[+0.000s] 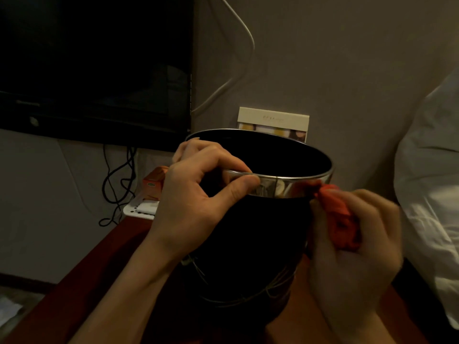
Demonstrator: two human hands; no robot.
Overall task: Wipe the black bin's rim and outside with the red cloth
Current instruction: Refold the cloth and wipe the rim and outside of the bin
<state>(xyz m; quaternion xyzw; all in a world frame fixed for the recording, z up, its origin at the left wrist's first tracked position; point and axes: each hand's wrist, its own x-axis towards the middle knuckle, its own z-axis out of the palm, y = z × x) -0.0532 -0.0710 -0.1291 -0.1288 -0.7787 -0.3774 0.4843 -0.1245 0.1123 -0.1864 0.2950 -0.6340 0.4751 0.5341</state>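
A: Items? 
B: One black bin (250, 234) on the counter (119, 256); one red cloth (339, 217).

A: Hands? 
B: Two. Left hand (196, 194), fingers pinching the bin's metal rim; right hand (352, 247), fingers clamped on the cloth, against the rim's outside.

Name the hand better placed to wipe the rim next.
Right. The right hand grips the cloth against the bin's rim; the left hand pinches the rim, steadying it.

the right hand (352, 247) beside the black bin (248, 239) is motion-blurred. the bin hides the card's (273, 117) lower part. the card's print is too small to read.
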